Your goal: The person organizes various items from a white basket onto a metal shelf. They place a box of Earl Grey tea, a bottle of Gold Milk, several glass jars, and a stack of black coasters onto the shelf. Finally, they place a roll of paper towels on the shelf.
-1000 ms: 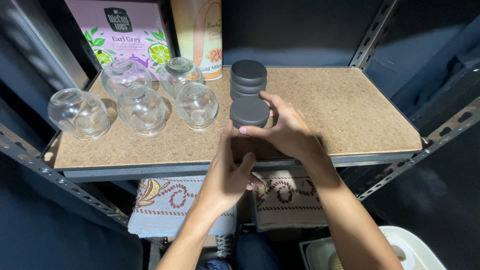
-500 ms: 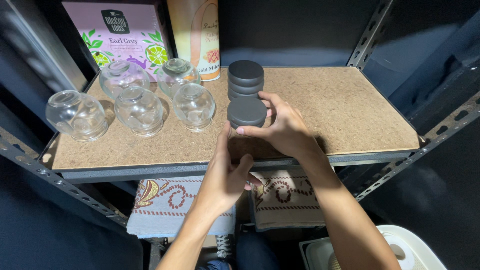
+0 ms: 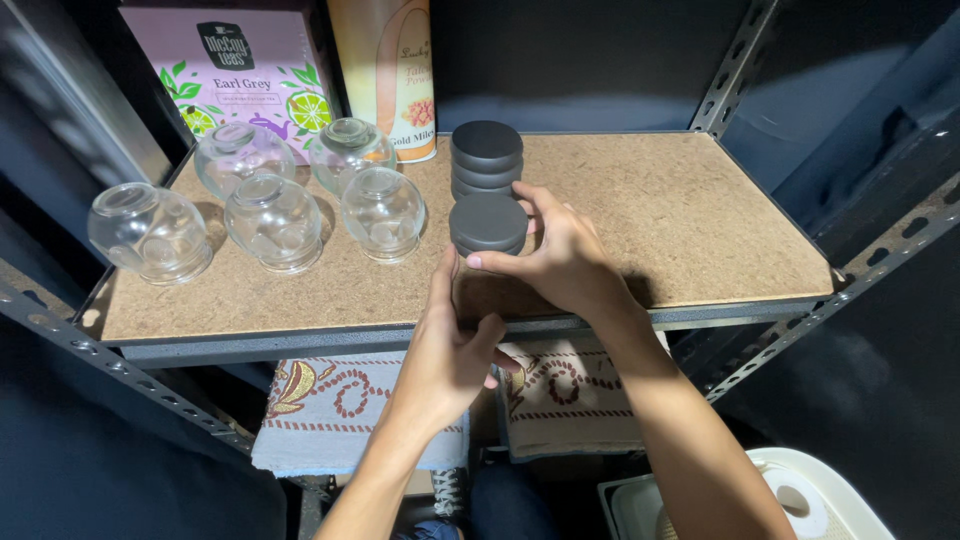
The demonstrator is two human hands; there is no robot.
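My right hand (image 3: 565, 262) grips a black round lid (image 3: 487, 223) by its rim, on top of a short stack of the same lids near the front of the fibreboard shelf (image 3: 660, 210). A taller stack of black lids (image 3: 486, 156) stands right behind it. My left hand (image 3: 450, 352) reaches up from below the shelf edge, its thumb against the front of the near stack and its other fingers curled. Five upturned clear glass jars (image 3: 382, 213) stand to the left.
A pink tea box (image 3: 240, 70) and a tall cream tin (image 3: 392, 62) stand at the back left. Perforated metal posts (image 3: 730, 65) frame the shelf. Patterned folded cloths (image 3: 330, 410) lie on the level below, and a white basket (image 3: 800, 500) sits at lower right.
Both hands and the lid they hold have stayed almost still; only the camera view has shifted slightly.
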